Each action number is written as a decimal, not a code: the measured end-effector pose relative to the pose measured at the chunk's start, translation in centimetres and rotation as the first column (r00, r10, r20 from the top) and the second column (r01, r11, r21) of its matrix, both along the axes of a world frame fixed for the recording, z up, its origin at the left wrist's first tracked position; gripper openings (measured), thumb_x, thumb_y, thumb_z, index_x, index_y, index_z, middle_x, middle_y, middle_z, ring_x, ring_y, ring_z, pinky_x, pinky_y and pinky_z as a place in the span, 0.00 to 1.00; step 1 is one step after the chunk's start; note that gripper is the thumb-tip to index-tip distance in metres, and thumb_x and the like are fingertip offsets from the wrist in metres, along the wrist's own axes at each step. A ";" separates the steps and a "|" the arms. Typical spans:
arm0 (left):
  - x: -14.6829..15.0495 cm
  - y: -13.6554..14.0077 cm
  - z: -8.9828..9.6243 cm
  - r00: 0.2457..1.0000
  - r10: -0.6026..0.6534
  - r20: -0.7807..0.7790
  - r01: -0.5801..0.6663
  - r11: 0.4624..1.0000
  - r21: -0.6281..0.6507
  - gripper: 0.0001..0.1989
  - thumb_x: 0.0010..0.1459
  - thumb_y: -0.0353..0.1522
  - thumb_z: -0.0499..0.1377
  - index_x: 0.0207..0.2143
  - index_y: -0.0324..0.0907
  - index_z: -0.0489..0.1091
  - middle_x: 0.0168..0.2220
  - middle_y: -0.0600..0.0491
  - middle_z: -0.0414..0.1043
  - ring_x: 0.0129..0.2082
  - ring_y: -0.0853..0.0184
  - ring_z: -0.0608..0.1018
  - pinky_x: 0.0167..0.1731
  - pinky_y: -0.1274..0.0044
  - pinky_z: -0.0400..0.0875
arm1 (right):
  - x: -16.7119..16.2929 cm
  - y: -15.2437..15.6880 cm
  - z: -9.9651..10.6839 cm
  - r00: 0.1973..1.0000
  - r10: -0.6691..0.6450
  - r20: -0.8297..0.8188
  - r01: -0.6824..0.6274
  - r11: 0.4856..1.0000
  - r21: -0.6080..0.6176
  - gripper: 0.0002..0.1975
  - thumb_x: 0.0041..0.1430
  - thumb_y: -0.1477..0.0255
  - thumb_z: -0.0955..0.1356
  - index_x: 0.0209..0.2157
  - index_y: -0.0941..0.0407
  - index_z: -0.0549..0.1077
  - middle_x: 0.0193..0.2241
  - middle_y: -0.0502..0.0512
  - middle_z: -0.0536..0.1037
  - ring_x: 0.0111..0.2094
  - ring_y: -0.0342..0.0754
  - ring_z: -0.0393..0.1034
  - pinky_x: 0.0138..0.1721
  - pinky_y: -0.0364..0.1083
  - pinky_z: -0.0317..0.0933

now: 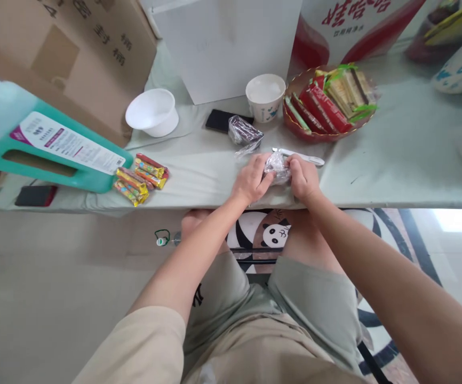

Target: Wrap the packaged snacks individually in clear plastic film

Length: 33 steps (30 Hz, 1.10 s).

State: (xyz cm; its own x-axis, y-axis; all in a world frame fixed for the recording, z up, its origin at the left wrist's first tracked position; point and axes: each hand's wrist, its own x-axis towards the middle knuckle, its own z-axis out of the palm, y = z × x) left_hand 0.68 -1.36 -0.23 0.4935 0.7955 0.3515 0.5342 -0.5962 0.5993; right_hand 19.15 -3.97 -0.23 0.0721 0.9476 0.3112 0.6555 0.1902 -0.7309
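Observation:
Between my two hands, near the front edge of the table, is a bundle of crumpled clear plastic wrap (278, 166); what it covers cannot be made out. My left hand (254, 177) is closed on its left side, thumb and fingers pinching the plastic. On the other side my right hand (303, 176) grips the plastic with curled fingers. Just behind my hands lies a white-handled utility knife (305, 157). A dark item wrapped in clear plastic (245, 133) rests behind my left hand, against a black phone (220, 120).
A glass bowl of wrapped snacks (315, 134) and a paper cup (265, 98) stand behind. To the left are a white bowl (153, 113), snack sticks (141, 178), a large green-liquid jug (95, 165) and a cardboard box (90, 64). White boxes (231, 48) line the back.

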 end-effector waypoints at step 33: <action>0.0 0.2 -0.2 0.999 -0.008 0.032 0.009 0.999 -0.031 0.24 0.70 0.42 0.45 0.62 0.40 0.59 0.58 0.40 0.69 0.57 0.55 0.73 0.57 0.63 0.68 | -0.4 -0.3 0.4 0.977 -0.214 -0.010 0.214 0.977 -0.006 0.18 0.68 0.61 0.54 0.31 0.51 0.67 0.24 0.53 0.70 0.31 0.54 0.70 0.38 0.53 0.63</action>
State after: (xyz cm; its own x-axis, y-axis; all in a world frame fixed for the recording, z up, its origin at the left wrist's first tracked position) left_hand 0.64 -1.11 -0.38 0.4897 0.8019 0.3424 0.5095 -0.5818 0.6340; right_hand 18.78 -4.24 0.13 0.2763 0.9114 0.3050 0.6728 0.0431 -0.7386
